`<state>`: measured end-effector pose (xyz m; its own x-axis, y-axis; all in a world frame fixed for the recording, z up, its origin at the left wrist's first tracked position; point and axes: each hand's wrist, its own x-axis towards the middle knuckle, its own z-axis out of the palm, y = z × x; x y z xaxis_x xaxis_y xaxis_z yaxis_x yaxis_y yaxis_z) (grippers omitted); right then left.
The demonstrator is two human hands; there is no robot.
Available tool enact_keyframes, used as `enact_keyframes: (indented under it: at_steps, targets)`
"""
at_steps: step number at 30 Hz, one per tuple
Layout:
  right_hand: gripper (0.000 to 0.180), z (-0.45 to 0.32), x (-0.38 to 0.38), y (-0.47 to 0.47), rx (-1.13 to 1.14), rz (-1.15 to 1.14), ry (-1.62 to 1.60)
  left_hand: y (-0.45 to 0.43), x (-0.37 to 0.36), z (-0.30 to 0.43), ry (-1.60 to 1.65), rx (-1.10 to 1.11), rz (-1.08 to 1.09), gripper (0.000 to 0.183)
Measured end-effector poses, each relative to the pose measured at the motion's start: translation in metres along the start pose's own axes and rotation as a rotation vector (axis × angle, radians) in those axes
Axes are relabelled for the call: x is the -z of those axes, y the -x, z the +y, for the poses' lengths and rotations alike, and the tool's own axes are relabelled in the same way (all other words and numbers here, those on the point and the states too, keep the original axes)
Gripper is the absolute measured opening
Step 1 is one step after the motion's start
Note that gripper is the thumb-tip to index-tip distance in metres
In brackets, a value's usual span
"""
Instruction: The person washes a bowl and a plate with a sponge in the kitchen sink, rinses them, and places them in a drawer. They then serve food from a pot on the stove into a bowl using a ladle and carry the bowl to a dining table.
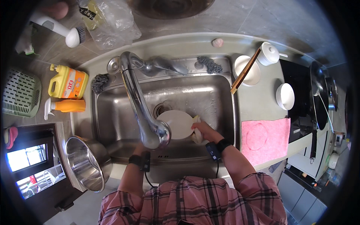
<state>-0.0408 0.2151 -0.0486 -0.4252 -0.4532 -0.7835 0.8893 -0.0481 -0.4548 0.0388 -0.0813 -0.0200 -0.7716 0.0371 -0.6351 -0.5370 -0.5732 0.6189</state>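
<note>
In the steel sink basin (121, 112), a white plate (178, 125) is held up near the drain (161, 109). My right hand (206, 130) grips a pale yellowish cloth (197, 137) at the plate's right edge. My left hand (139, 149) reaches in from below on the left. The head of the chrome faucet (152, 133) covers most of that hand and the plate's lower left edge, so its fingers are hidden and its hold cannot be seen.
Right of the sink are a white bowl (239, 64) under wooden chopsticks (247, 70), another bowl (285, 97), a lidded pot (270, 53) and a pink cloth (264, 140). To the left stand a yellow jug (69, 81), an orange spray bottle (70, 105) and a steel bowl (87, 163).
</note>
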Motion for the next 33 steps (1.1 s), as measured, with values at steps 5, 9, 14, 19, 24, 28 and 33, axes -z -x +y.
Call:
enact_keyframes:
  at_steps: [5, 9, 14, 19, 24, 28, 33]
  targets:
    - [0.042, -0.019, -0.011, 0.036, 0.047, 0.007, 0.081, 0.015, -0.031, 0.006, 0.032, 0.015, 0.026, 0.049]
    - [0.046, -0.045, -0.027, 0.064, 0.136, 0.003, 0.164, 0.007, -0.006, -0.004, -0.130, 0.133, 0.040, 0.038]
    - [0.063, -0.051, -0.027, 0.045, 0.784, 0.435, 1.015, 0.016, -0.043, -0.001, -0.274, 0.020, 0.177, 0.028]
    - [0.072, -0.069, -0.093, 0.083, 0.945, 0.464, 1.316, 0.027, -0.072, 0.003, -0.357, -0.102, 0.123, 0.024]
    - [0.043, -0.047, -0.097, 0.056, 0.881, 0.402, 1.434, 0.029, -0.079, -0.007, -0.242, -0.151, 0.146, 0.031]
    - [0.033, -0.023, -0.107, 0.063, 0.978, 0.223, 1.311, 0.019, -0.076, -0.010, -0.195, -0.231, 0.216, 0.034]
    - [0.030, -0.032, -0.086, 0.066, 0.892, 0.387, 1.305, 0.020, -0.076, -0.016, -0.372, -0.362, 0.214, 0.033]
